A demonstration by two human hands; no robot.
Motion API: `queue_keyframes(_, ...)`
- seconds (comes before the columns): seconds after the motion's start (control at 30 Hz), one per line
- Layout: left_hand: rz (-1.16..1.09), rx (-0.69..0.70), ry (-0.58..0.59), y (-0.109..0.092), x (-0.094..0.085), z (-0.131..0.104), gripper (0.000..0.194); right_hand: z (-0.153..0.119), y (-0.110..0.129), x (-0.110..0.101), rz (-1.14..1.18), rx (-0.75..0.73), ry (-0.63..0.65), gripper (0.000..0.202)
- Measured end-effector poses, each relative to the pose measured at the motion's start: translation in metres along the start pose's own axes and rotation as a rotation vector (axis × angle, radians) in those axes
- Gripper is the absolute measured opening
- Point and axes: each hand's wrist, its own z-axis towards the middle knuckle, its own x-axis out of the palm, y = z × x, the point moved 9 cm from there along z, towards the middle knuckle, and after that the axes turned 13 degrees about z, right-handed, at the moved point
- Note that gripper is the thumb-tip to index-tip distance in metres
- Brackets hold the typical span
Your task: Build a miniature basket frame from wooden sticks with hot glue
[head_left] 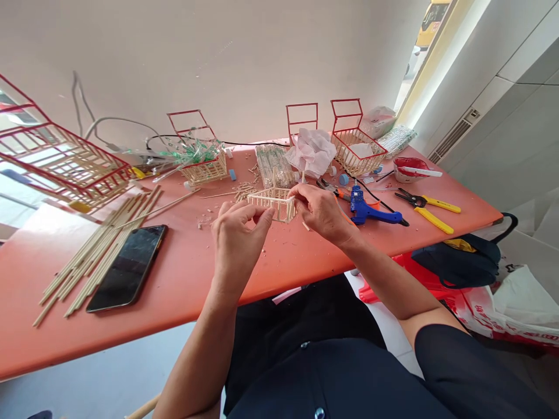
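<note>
A small open basket frame of pale wooden sticks is held up just above the table's near middle. My right hand pinches its right end between thumb and bent fingers. My left hand is closed at the front left of the frame, thumb and forefinger against its lower edge. What lies between the left fingertips is partly hidden. Short stick offcuts lie behind the frame. A blue glue gun rests to the right of my right hand, with orange-handled pliers behind it.
Long sticks and a black phone lie at left. Red-rimmed stick baskets line the wall, a large one far left. Crumpled tissue, yellow-handled wire strippers and a red-lined bowl occupy the right side.
</note>
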Motion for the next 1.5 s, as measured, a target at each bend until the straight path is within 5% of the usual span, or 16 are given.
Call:
queue_keyframes(0.77, -0.063, 0.024, -0.021, 0.008, 0.003, -0.001, 0.027, -0.002, 0.000, 0.002, 0.007, -0.005, 0.014, 0.022)
queue_keyframes(1.07, -0.255, -0.113, -0.151, 0.033, -0.024, -0.016, 0.018, -0.001, -0.002, -0.003, 0.071, -0.008, -0.015, 0.020)
queue_keyframes(1.23, -0.227, -0.088, -0.231, 0.029, -0.036, -0.027, 0.030, 0.000, -0.004, -0.003, 0.083, -0.016, -0.021, 0.019)
queue_keyframes(1.5, -0.295, -0.062, -0.132, 0.012, -0.015, -0.035, 0.050, 0.000, -0.007, -0.002, 0.054, 0.001, -0.018, 0.019)
